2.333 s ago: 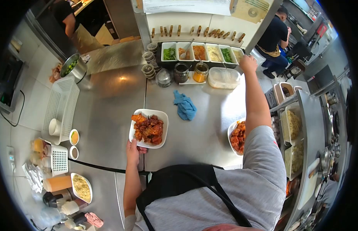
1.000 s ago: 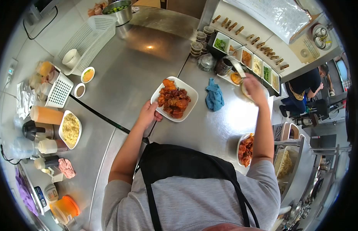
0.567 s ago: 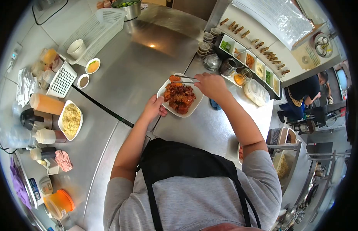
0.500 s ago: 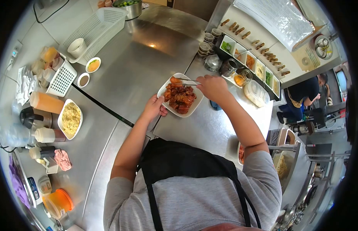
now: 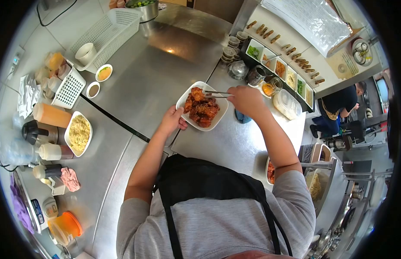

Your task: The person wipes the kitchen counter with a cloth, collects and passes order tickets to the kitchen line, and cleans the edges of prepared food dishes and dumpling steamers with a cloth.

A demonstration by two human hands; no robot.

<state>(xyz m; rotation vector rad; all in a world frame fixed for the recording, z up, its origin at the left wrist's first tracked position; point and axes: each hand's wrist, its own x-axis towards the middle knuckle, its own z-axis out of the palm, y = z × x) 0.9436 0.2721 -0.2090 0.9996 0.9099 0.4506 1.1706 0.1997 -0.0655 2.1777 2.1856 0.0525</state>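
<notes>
In the middle of the steel counter is a white square bowl (image 5: 223, 113) of dark red glazed meat pieces (image 5: 204, 111). My left hand (image 5: 172, 120) pinches the bowl's lower left rim between thumb and fingers. My right hand (image 5: 245, 100) is closed round metal tongs (image 5: 217, 93), just beyond the bowl's right rim. The tongs' tips reach over the bowl and touch a piece near its top. Partly under my right hand lies a blue cloth (image 5: 242, 117). A second bowl of red pieces (image 5: 270, 172) is partly hidden by my right arm.
Topping trays (image 5: 280, 68), jars (image 5: 256, 75) and a clear lidded box (image 5: 287, 104) line the counter's back right. On the left are a white basket (image 5: 106, 45), two sauce cups (image 5: 104, 73), squeeze bottles (image 5: 51, 115) and a bowl of pale food (image 5: 79, 134). A co-worker (image 5: 338, 105) stands far right.
My right hand came from the back right with the tongs to the bowl, then drew slightly right. The piece at the top shifted inward. My left hand stays on the rim. The view has turned.
</notes>
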